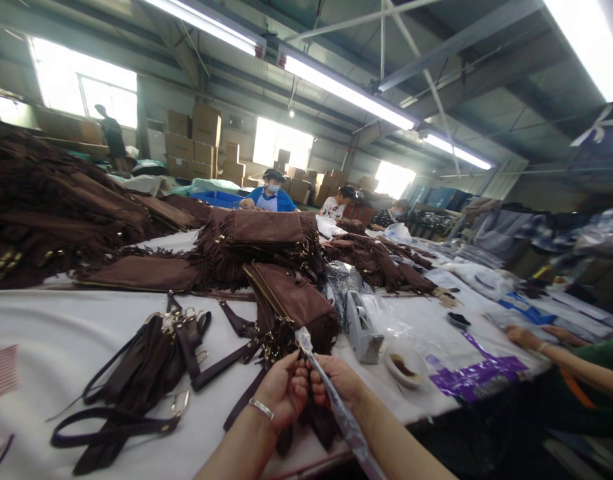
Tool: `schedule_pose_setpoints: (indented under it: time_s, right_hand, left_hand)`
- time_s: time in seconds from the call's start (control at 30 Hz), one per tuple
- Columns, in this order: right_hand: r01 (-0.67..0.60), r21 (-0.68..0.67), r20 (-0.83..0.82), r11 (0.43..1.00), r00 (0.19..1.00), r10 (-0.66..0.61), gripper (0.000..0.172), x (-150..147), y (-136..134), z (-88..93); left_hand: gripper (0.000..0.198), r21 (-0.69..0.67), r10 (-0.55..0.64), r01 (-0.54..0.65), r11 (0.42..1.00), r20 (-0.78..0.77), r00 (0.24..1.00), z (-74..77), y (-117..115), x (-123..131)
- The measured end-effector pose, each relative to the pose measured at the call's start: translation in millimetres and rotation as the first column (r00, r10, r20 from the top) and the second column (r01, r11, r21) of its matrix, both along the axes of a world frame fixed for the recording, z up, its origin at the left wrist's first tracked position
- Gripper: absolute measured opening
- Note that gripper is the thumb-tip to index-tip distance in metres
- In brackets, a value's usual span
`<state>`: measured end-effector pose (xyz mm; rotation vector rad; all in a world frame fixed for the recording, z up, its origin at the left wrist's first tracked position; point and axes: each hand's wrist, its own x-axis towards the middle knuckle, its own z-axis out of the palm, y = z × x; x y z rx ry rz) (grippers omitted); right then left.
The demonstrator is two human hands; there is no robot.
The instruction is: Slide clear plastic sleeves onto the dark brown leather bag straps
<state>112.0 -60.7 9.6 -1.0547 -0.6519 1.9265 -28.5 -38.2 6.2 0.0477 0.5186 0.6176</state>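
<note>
The left hand (284,393) and right hand (339,387) sit fist to fist, both clamped on a plastic-wrapped strap (347,425) that runs from the brown bag (296,300) just ahead back past the right wrist.

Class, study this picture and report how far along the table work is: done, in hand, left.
Done, it seems: brown fringed bags lie stacked on the table. In hand: left hand and right hand grip a strip wrapped in clear plastic. Left, probably: a heap of unwrapped straps beside them.
</note>
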Motion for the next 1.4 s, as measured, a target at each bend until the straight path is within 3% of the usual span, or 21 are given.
schedule_pose_setpoints:
  time_s: [0.23, 0.53, 0.9, 1.07, 1.2, 1.4]
  right_hand:
    - [-0.011, 0.029, -0.065, 1.000, 0.998, 0.013, 0.019, 3.2, 2.8, -16.3]
    - [-0.044, 0.025, -0.076, 0.999, 0.996, 0.046, 0.016, 4.4, 4.5, -18.5]
    - [-0.018, 0.001, -0.043, 1.000, 0.999, 0.018, 0.020, 3.4, 2.8, -17.0]
    - [-0.005, -0.006, -0.022, 1.000, 1.000, 0.005, 0.020, 3.6, 2.6, -17.9]
    - [0.000, 0.005, -0.007, 1.000, 1.000, 0.000, 0.024, 3.8, 1.7, -16.4]
    - [0.004, 0.053, 0.041, 0.999, 0.999, -0.006, 0.031, 0.6, 1.0, -13.4]
  left_hand:
    - [0.021, 0.004, 0.072, -0.072, 0.997, -0.015, 0.997, -7.3, -2.4, 2.6]
    - [0.018, 0.031, 0.120, -0.121, 0.992, 0.028, 0.992, -12.9, -4.1, 3.8]
    - [0.017, 0.060, 0.100, -0.101, 0.993, 0.028, 0.995, -4.3, 1.1, 4.9]
    - [0.015, 0.097, 0.108, -0.101, 0.990, -0.065, 0.992, -4.8, -0.7, 5.5]
    - [0.011, 0.200, 0.187, -0.147, 0.969, -0.200, 0.962, -8.1, -3.2, 6.7]
    - [0.023, 0.481, 0.377, -0.126, 0.867, -0.470, 0.798, -15.1, -6.3, 7.3]
